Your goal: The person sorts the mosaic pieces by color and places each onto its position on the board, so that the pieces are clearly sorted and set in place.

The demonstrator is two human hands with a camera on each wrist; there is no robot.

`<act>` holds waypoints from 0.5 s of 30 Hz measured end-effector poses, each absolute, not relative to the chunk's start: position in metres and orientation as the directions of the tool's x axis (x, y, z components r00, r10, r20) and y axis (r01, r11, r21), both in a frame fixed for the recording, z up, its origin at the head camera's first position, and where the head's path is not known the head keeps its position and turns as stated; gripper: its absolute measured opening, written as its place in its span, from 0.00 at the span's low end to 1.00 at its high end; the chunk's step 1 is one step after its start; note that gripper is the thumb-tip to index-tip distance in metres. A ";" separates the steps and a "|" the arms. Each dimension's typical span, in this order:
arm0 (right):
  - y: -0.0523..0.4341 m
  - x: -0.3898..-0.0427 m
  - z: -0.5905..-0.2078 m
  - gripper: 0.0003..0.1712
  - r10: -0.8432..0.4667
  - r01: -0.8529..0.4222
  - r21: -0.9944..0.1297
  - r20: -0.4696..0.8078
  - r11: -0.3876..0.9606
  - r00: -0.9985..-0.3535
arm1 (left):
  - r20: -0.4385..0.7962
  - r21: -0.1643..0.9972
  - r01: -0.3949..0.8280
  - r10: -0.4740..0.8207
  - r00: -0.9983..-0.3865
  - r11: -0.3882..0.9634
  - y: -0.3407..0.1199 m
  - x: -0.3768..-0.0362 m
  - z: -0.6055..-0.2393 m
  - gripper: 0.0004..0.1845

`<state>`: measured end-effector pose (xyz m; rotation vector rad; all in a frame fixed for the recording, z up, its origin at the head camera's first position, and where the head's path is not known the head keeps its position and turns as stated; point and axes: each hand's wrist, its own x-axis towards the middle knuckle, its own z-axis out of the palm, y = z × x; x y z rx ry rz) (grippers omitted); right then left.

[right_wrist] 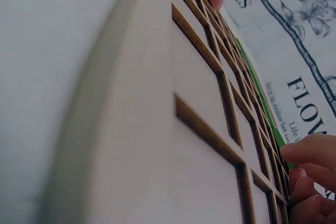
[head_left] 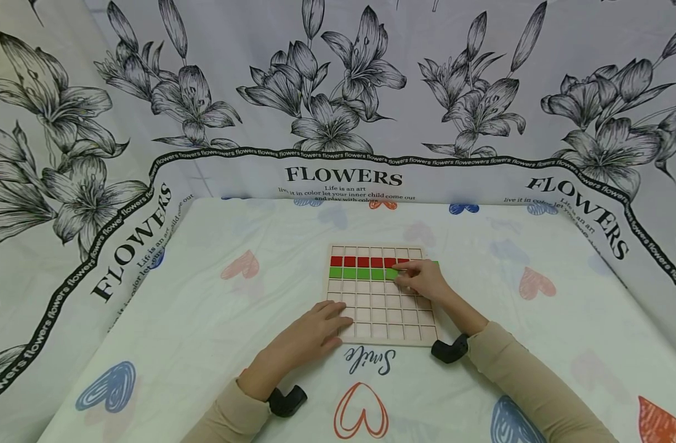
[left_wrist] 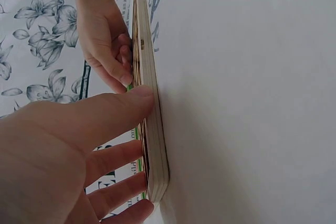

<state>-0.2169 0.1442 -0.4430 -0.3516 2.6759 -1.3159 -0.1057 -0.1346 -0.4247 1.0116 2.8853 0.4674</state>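
Note:
A square wooden grid board lies on the cloth, with a row of red tiles and, just below it, a row of green tiles. My right hand reaches over the board's right side, thumb and forefinger pinching a green tile at the end of the visible green row. Its other fingers curl under in the left wrist view. My left hand rests at the board's near left corner; its thumb touches the near edge and its fairly straight fingers reach the left side.
A bit of green shows just beyond my right hand, mostly hidden by it. White cloth with printed hearts spreads around the board. Flower-printed fabric hangs upright behind and at both sides. Black wrist devices sit at both cuffs.

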 end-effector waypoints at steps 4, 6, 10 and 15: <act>0.144 -0.217 -0.443 0.20 -0.276 -0.157 -0.786 -0.017 0.598 -0.961 | 0.054 0.297 0.603 0.617 -0.785 0.740 -0.134 -0.106 -0.425 0.19; 0.144 -0.218 -0.443 0.20 -0.278 -0.156 -0.785 -0.021 0.599 -0.960 | 0.052 0.298 0.602 0.617 -0.785 0.741 -0.134 -0.106 -0.426 0.19; 0.144 -0.218 -0.443 0.20 -0.294 -0.155 -0.784 -0.038 0.601 -0.955 | 0.044 0.307 0.596 0.614 -0.788 0.742 -0.135 -0.107 -0.426 0.19; 0.145 -0.218 -0.442 0.22 -0.306 -0.141 -0.783 -0.065 0.606 -0.950 | 0.042 0.316 0.592 0.613 -0.789 0.741 -0.135 -0.106 -0.426 0.19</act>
